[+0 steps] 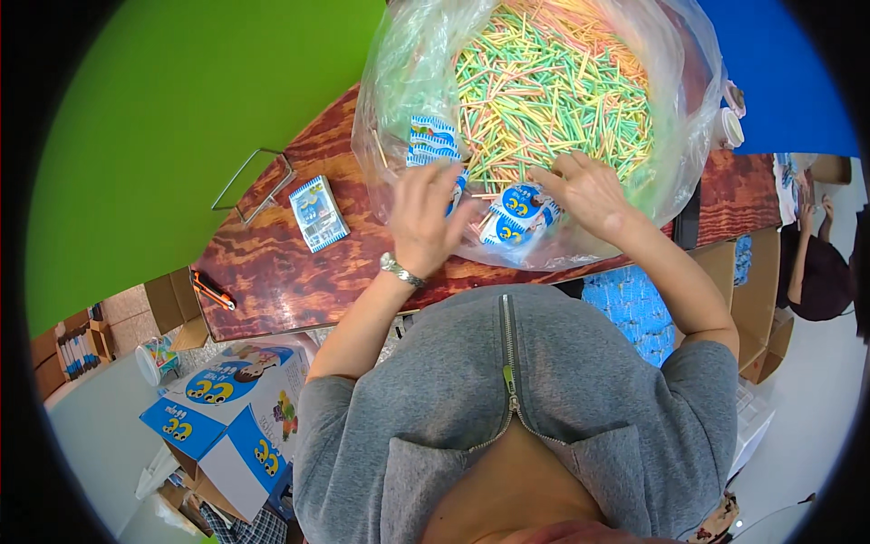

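both hands, left hand and right hand, grip small blue-white paper packets at 6 o'clock of the clear plastic bag of pastel sticks.

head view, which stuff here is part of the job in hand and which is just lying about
In use:
- left hand and right hand, both at the clear bag
- coloured sticks in it
- blue-and-white packets under the hands

Lying about:
- lone packet on the wooden table
- orange cutter
- wire frame
- printed carton
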Motion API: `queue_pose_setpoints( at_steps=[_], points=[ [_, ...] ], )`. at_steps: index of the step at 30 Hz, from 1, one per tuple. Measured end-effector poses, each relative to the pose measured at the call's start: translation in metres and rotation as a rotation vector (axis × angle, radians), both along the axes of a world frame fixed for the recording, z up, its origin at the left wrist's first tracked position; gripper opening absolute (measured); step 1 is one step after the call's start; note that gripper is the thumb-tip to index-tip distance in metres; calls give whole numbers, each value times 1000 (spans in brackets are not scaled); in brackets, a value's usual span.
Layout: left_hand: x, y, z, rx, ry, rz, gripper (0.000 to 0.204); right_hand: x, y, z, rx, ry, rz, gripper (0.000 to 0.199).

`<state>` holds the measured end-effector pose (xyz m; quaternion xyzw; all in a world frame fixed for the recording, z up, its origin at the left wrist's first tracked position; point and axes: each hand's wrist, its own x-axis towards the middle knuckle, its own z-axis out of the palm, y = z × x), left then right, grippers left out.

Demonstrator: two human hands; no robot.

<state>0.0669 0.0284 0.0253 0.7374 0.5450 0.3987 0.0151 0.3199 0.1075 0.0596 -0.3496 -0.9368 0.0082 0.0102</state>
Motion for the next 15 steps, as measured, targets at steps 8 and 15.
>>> queue_pose_setpoints(
  at_steps=[8, 15],
  points=[
    [39, 37, 11, -754, -811, -329, 22, -14, 27, 48, -208, 466, 18, 16],
    [37, 70, 38, -841, -681, -306, 18, -14, 52, 64, -321, 585, 87, 16]
  ],
)
